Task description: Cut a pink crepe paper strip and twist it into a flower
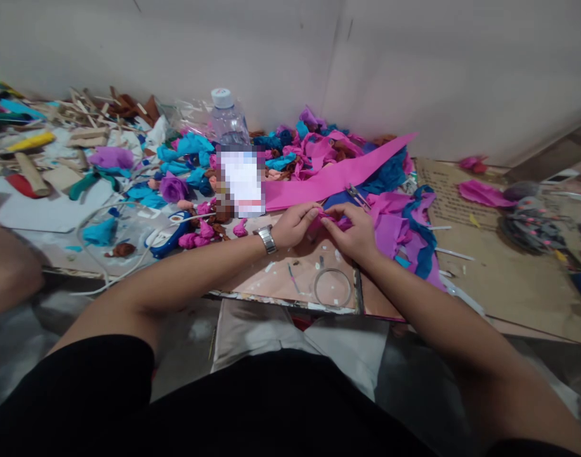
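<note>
My left hand (295, 226), with a metal watch on its wrist, is closed on a small piece of pink crepe paper (326, 216). Fingers of my right hand (354, 231) pinch the same piece from the other side, so both hands meet over the table's front part. Just behind them lies a long strip of pink crepe paper (338, 174). A pair of pliers (358, 195) rests close to my right hand. Beneath my wrists, a ring of thin wire or tape (332, 287) lies on the board. How the held paper is folded is mostly hidden by my fingers.
A clear bottle with white cap (228, 120) stands behind a blurred-out phone-like object (243, 184). Crumpled paper flowers (174, 187) and a white cable (93, 219) cover the left side. Purple paper (390, 222) and cardboard (466, 254) lie rightward. Another person's arm (9, 260) is at far left.
</note>
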`<control>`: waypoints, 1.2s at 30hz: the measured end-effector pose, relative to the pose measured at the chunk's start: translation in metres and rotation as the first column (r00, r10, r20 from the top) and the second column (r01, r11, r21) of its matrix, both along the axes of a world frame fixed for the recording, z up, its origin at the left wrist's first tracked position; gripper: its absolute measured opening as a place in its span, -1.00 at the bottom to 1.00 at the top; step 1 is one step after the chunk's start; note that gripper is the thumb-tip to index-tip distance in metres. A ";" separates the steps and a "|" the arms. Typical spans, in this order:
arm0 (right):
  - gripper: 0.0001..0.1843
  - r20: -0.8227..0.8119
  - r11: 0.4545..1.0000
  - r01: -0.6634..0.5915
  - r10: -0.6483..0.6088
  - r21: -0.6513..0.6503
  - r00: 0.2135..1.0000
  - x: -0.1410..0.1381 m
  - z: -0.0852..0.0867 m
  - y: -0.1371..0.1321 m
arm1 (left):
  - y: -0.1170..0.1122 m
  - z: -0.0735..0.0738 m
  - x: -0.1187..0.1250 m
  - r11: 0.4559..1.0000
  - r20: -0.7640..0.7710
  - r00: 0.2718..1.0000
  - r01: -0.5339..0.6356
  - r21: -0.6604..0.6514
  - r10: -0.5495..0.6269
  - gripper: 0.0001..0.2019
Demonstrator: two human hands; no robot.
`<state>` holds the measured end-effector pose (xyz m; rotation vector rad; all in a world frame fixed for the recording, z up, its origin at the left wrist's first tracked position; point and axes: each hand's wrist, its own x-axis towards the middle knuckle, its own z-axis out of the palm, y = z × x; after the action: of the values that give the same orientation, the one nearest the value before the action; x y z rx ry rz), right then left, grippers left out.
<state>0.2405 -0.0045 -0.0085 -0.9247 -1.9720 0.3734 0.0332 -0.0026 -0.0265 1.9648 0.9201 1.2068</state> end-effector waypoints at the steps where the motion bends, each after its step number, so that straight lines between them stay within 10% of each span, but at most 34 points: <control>1: -0.81 0.001 1.000 0.001 -0.001 0.002 1.000 0.000 0.000 0.000 | 0.000 0.000 0.000 1.000 0.003 1.000 -0.007 -0.001 0.007 -0.46; 36: -0.75 -0.069 0.993 -0.109 0.113 0.048 0.991 -0.003 0.002 -0.001 | -0.003 0.004 0.001 0.996 0.067 0.995 -0.063 -0.062 0.067 -0.46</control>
<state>0.2379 -0.0057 -0.0065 -0.7652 -1.9630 0.4184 0.0344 -0.0052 -0.0223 1.8476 0.9804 1.2613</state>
